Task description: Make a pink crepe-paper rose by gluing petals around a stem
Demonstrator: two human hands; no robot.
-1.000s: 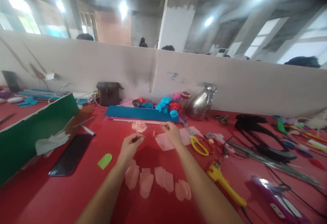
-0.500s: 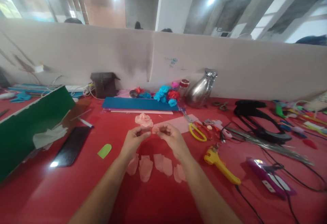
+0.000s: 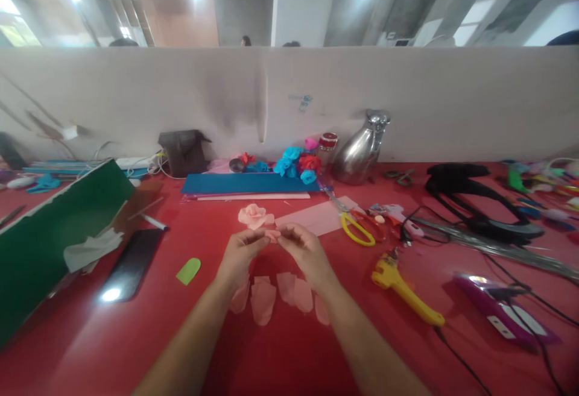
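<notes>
Between the fingertips of my left hand (image 3: pixel 242 254) and my right hand (image 3: pixel 305 254) is a small pink paper petal (image 3: pixel 272 236), pinched from both sides. Just beyond my fingers a pink paper flower (image 3: pixel 254 216) rests on the red table. Several cut pink paper petals (image 3: pixel 263 302) lie in a row below my hands, some overlapping and partly covered by my wrists. To the left of them lies a green rounded template (image 3: pixel 189 271). A sheet of pink paper (image 3: pixel 312 220) is spread out behind my right hand.
Yellow-handled scissors (image 3: pixel 357 230), a yellow glue gun (image 3: pixel 407 293) and a purple corded device (image 3: pixel 502 311) lie to the right. A phone (image 3: pixel 133 263) and a green board (image 3: pixel 58 245) are at left. Blue and red paper flowers (image 3: pixel 296 164) and a metal jug (image 3: pixel 363 149) stand along the wall.
My hands stay close together, with the petal lower and more visible between the fingertips. The whole view has shifted slightly; the table items look unmoved.
</notes>
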